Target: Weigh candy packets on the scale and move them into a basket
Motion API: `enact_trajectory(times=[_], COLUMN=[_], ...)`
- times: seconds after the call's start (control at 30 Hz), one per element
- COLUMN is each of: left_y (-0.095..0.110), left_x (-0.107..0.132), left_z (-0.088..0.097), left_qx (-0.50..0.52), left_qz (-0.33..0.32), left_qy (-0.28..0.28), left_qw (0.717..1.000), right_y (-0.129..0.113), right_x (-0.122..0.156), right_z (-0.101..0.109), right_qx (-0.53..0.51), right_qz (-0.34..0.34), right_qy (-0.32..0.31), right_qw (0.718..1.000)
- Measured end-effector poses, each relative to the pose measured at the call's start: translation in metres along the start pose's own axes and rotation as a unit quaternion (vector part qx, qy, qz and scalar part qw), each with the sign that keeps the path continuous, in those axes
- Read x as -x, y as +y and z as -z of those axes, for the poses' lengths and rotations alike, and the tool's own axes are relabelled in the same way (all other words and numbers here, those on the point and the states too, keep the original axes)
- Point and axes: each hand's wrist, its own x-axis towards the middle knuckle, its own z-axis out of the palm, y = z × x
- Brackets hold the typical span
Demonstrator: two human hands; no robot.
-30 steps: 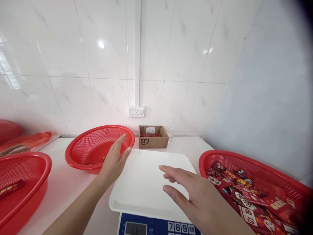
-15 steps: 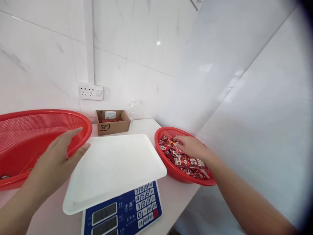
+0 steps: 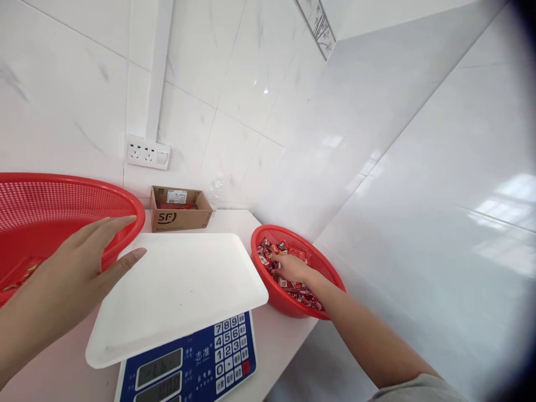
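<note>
My left hand [image 3: 79, 265] hovers at the near rim of the large red mesh basket [image 3: 96, 201], left of the scale. Its fingers and thumb are spread, with nothing in them. Over on the right, my right hand [image 3: 291, 268] reaches into a smaller red basket [image 3: 326, 268]. Its fingers curl down onto small red wrapped packets [image 3: 304, 298]; the fingertips are partly hidden among them. Between the hands stands a digital scale [image 3: 209, 357] with a bare white tray [image 3: 180, 290] on top.
An open cardboard box [image 3: 182, 220] with red items inside stands behind the tray against the tiled wall. Clear plastic [image 3: 216, 192] lies beside it. A socket panel [image 3: 148, 153] is on the wall. Some packets [image 3: 20, 273] lie in the left basket.
The view has shifted, so the scale and right basket sit further left in the picture. My right hand has moved deeper among the packets, its fingers more curled. My left hand stays spread.
</note>
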Motion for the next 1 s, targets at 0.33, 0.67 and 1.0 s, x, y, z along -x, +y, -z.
enact_trajectory(times=[0.33, 0.67, 1.0], left_y=[0.023, 0.033, 0.047], left_x=[0.011, 0.027, 0.033], left_z=[-0.001, -0.013, -0.009], left_qx=[0.037, 0.022, 0.058], left_qz=[-0.095, -0.155, -0.227], left_qy=[-0.051, -0.152, -0.279], left_qw=[0.993, 0.976, 0.931], right_y=[-0.033, -0.165, -0.149], right_x=[-0.002, -0.006, 0.023], right_z=[0.036, 0.025, 0.025], right_qx=[-0.175, -0.453, -0.177], right_qz=[0.046, 0.168, 0.262], right_qy=[0.190, -0.010, 0.017], right_qw=[0.965, 0.875, 0.948])
